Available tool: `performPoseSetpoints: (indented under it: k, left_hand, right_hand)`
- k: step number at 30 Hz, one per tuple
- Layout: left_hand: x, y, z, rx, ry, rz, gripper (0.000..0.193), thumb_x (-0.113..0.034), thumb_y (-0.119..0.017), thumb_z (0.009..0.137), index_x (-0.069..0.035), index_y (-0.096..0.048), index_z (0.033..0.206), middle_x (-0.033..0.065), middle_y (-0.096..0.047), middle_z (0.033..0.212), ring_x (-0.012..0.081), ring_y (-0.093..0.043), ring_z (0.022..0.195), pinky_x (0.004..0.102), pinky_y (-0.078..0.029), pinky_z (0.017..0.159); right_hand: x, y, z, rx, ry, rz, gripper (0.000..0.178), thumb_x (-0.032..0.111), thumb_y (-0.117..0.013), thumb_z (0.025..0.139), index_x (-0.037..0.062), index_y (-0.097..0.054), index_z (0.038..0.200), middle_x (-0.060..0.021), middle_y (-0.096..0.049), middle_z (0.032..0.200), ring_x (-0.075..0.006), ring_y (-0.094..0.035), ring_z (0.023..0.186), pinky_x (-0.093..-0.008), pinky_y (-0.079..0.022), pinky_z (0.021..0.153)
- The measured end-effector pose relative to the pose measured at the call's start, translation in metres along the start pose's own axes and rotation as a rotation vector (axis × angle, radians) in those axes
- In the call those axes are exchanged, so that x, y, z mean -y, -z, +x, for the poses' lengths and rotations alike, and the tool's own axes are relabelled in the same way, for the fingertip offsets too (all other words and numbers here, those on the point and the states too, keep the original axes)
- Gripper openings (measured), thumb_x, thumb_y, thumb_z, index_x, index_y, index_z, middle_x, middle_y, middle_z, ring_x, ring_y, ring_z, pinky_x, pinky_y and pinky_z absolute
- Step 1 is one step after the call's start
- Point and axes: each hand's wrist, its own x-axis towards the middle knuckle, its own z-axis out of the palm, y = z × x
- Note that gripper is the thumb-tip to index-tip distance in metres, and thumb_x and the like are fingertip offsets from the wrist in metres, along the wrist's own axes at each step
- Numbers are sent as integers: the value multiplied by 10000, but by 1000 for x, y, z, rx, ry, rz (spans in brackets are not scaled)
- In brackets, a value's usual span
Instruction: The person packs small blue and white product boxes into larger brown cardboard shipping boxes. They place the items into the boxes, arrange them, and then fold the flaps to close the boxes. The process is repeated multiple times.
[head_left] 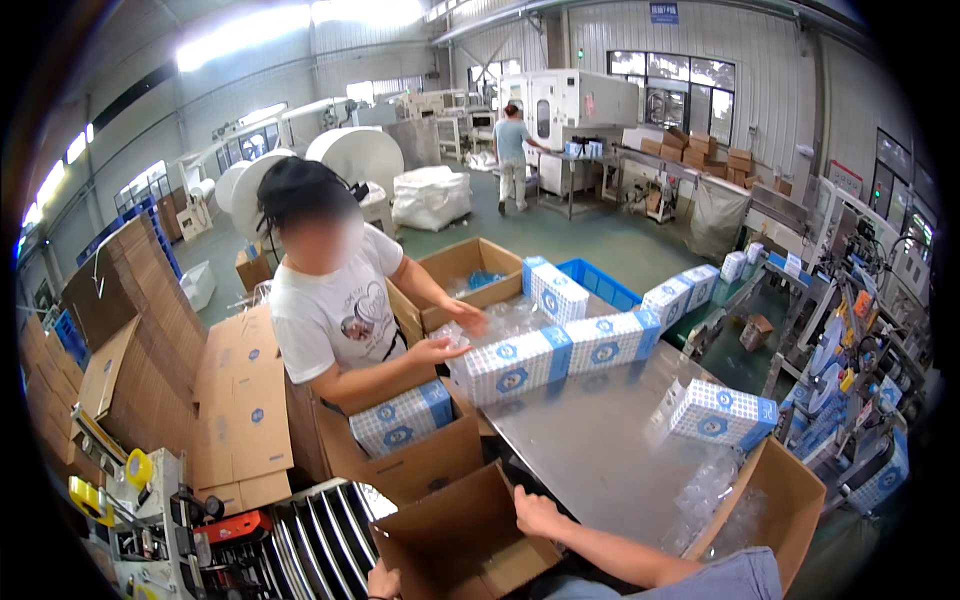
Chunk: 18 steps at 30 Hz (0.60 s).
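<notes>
An open cardboard box is tilted in front of me at the lower edge, with nothing visible inside. My right hand is closed on its right rim, fingers over the edge. At its near left side my left hand grips the cardboard, only partly in view. Beyond it, a second carton holds blue-and-white wrapped packs. A co-worker in a white shirt has both hands beside a row of similar packs on the metal table.
A roller conveyor with a red tape-sealing unit lies at lower left. Another carton with clear plastic stands at right, near a single pack. Flattened cartons are stacked at left. Machinery lines the right side.
</notes>
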Motion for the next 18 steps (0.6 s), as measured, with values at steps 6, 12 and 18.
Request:
performPoseSetpoints:
  k: [6, 12, 18]
  left_hand:
    - [-22, 6, -6, 115, 154, -736, 316, -17, -565, 843, 19, -612, 1153, 82, -688, 896, 179, -651, 740, 305, -505, 604]
    - [-2, -16, -17, 81, 53, -709, 379, -48, -579, 882, 28, -589, 1253, 112, -701, 1067, 208, -660, 1004, 318, -521, 847]
    - [-70, -14, -20, -59, 103, -42, 475, -239, -495, 840, -91, -580, 1283, 297, -637, 1162, 476, -563, 1145, 522, -440, 985]
  right_hand:
    - [-128, 10, 28, 166, -50, 639, 428, 243, -636, 949, 37, -509, 1303, -189, -668, 1137, -288, -673, 1004, -408, -569, 829]
    - [-210, -35, 8, 132, -371, 1049, 376, 275, -607, 997, 4, -578, 1255, -88, -670, 1141, -179, -660, 990, -366, -566, 828]
    - [-252, -58, -40, -503, -688, 927, 417, 373, -519, 1008, 10, -619, 1187, -116, -668, 1145, -276, -618, 1045, -437, -502, 876]
